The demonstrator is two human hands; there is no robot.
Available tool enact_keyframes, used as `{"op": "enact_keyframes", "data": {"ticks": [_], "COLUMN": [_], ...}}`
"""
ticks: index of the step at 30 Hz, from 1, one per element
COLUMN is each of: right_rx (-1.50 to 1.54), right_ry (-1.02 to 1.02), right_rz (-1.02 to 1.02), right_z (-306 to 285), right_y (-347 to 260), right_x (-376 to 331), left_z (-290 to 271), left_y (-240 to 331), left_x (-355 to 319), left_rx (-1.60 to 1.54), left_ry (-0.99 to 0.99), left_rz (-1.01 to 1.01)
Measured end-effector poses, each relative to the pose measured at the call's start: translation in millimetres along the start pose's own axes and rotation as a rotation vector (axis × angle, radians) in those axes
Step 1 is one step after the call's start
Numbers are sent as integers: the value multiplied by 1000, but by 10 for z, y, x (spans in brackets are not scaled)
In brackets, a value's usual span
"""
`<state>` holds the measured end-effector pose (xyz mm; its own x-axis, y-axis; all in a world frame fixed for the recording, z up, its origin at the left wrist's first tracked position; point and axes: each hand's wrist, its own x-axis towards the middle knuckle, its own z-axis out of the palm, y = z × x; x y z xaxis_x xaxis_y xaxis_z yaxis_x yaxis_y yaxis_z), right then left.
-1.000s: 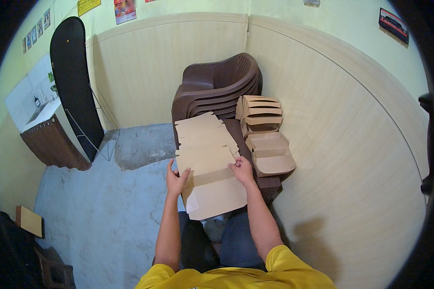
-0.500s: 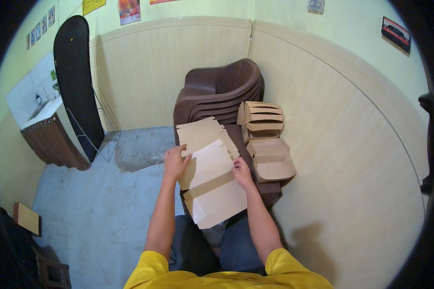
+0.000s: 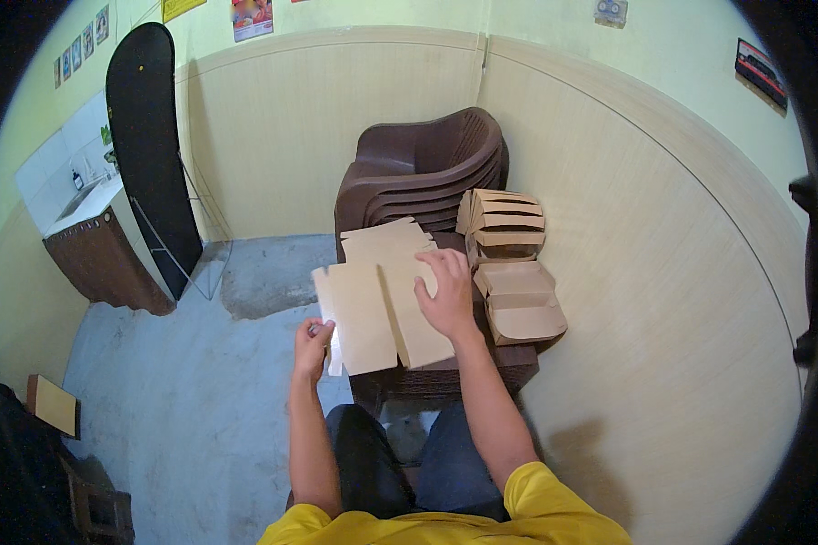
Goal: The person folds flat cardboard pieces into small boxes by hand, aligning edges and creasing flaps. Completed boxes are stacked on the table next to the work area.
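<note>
A flat brown cardboard box blank point(image 3: 362, 320) with a dark crease across it lies before me, turned sideways. Thumb and fingers of my left hand point(image 3: 310, 349) pinch its left edge, where a strip of the pale side shows. My right hand point(image 3: 449, 292) is over the blank's right part, fingers spread and curved; whether it touches the cardboard I cannot tell. Another flat blank point(image 3: 382, 240) shows beneath, toward the far side. Both rest on a dark brown plastic stack point(image 3: 511, 365).
Stacked brown plastic armchairs point(image 3: 418, 168) stand just beyond. To the right, by the wall, are an open cardboard box point(image 3: 523, 300) and several nested folded boxes point(image 3: 504, 222). A tall black board point(image 3: 154, 154) leans near a sink counter point(image 3: 91, 204) at the far left.
The top blank has turned about a quarter turn, from lengthwise to sideways, and its brown side now faces up. My left hand moved nearer; my right hand moved farther away and opened.
</note>
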<state>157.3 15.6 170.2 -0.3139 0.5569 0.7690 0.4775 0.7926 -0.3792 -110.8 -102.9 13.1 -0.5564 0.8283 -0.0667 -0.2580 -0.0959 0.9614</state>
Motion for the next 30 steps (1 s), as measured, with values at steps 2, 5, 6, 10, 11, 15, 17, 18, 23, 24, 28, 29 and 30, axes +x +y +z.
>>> {"op": "enact_keyframes", "data": {"ticks": [2, 5, 6, 10, 11, 15, 17, 18, 23, 24, 28, 29, 30], "right_rx": [10, 17, 46, 13, -40, -227, -133, -117, 9, 35, 48, 44, 58], "right_ry": [-18, -221, -293, -606, -690, -791, -778, -805, -628, -573, -475, -486, -453], "right_rz": [-26, 48, 11, -51, -69, 54, 29, 43, 59, 24, -43, -50, -60], "right_z": [-5, 57, 97, 179, 183, 180, 182, 179, 165, 160, 147, 152, 161], "right_y": [-97, -94, -95, -67, -47, 188, 341, 404, 579, 592, 606, 598, 588], "right_x": [-97, -359, -478, -975, -1083, -1261, -1267, -1271, -1288, -1289, -1285, -1292, -1296], "left_z": [73, 357, 539, 1072, 1145, 1128, 1021, 966, 786, 785, 784, 787, 791], "left_y": [-234, -493, -552, -539, -500, -271, -161, -108, 25, 16, -59, -78, -87], "left_x": [-11, -155, -241, -640, -701, -746, -692, -649, -411, -371, -303, -307, -312], "left_rx": [-118, 205, 289, 455, 527, 676, 832, 874, 1046, 1076, 1182, 1196, 1222], "left_ry": [205, 487, 561, 425, 358, 5, -70, -79, -365, -426, -421, -409, -397], "left_rz": [53, 139, 90, 265, 279, 166, 100, 297, 734, 736, 829, 856, 862]}}
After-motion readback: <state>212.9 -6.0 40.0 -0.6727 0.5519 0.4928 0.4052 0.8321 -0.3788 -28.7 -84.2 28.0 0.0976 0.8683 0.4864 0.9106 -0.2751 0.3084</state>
